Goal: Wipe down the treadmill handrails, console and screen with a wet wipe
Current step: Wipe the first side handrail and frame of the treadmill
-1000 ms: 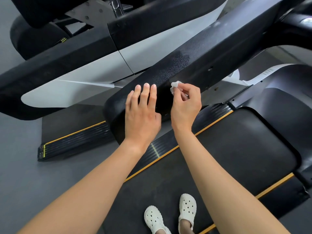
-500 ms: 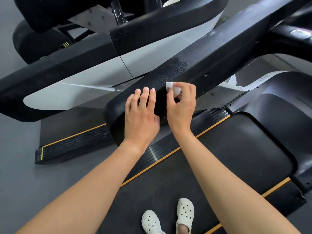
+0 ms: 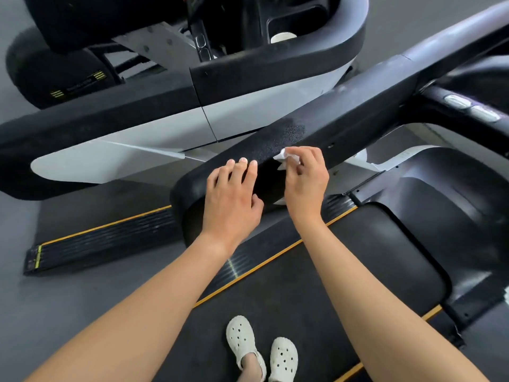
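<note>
Hands meet on a black treadmill handrail [image 3: 358, 114], seen from the person's own head. The right hand [image 3: 305, 186] has its grip pinched round a crumpled white wipe [image 3: 286, 157], thumb and fingers curled, and presses the wad against the rail's near face, just under its grainy top edge. The left hand [image 3: 231, 199] lies just beside it, toward the rail's rounded free end. Its grip is wide and holds nothing, the fingers straight and together, flat on the rail with their tips at the top edge. The two hands are near but not touching.

The rail runs from its rounded end at centre frame up to the right, where it joins a crossbar [image 3: 440, 100] carrying two pale oval buttons [image 3: 471, 106]. Below the arms lies the dark belt [image 3: 303, 285], bordered on the left by a ribbed side strip [image 3: 248, 260] with an orange edge line. The person stands on the belt in white perforated clogs [image 3: 239, 337]. At right the black motor cover [image 3: 440, 194] curves round the belt's head.

Beyond the rail stands a second machine [image 3: 248, 111] in black and pale grey, on grey floor [image 3: 55, 312]. Its own yellow-edged strip [image 3: 104, 241] shows at lower left. A white cup [image 3: 283, 37] sits in a recess of that machine's top.
</note>
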